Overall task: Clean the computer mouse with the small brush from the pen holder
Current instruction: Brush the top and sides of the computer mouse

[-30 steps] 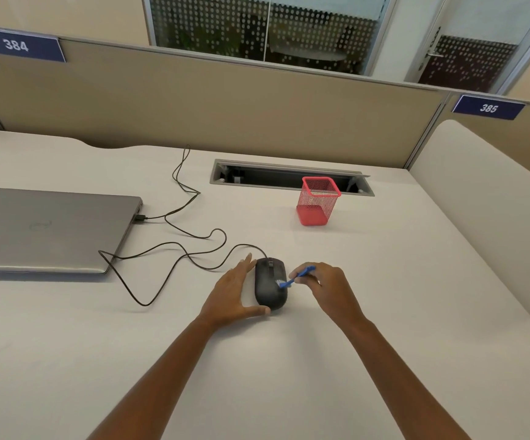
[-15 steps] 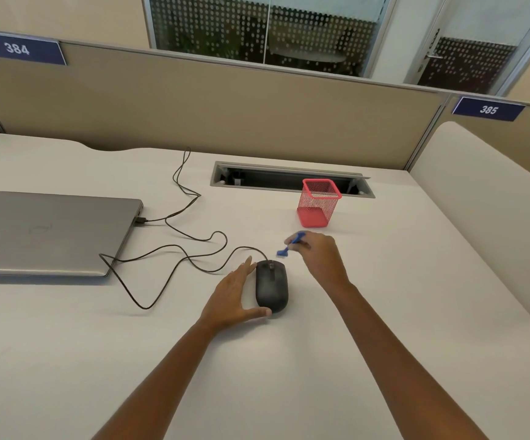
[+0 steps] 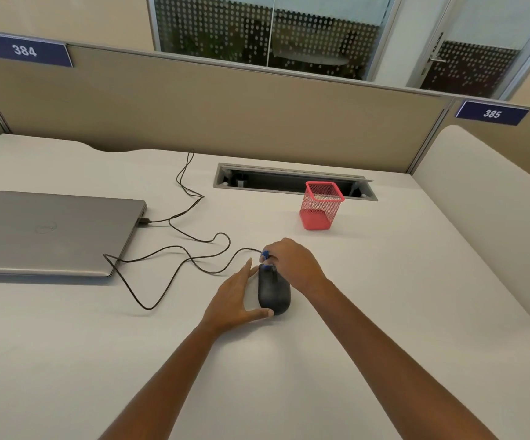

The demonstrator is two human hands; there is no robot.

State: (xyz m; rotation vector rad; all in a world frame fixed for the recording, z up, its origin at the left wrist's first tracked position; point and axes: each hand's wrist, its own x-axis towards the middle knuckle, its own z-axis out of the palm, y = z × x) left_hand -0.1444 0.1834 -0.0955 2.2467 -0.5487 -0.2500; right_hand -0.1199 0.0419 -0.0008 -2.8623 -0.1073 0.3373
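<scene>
On the white desk (image 3: 384, 312), the left hand (image 3: 236, 298) rests straight-fingered against the black wired computer mouse (image 3: 274, 293), at whose front end the right hand (image 3: 294, 265) pinches the small blue brush (image 3: 265, 256), red mesh pen holder (image 3: 320, 206) beyond.

Head camera looks forward and down over the desk (image 3: 400, 312)

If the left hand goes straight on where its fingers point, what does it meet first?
Probably the mouse cable, just ahead of the left hand, near the brush; depth is unclear.
</scene>
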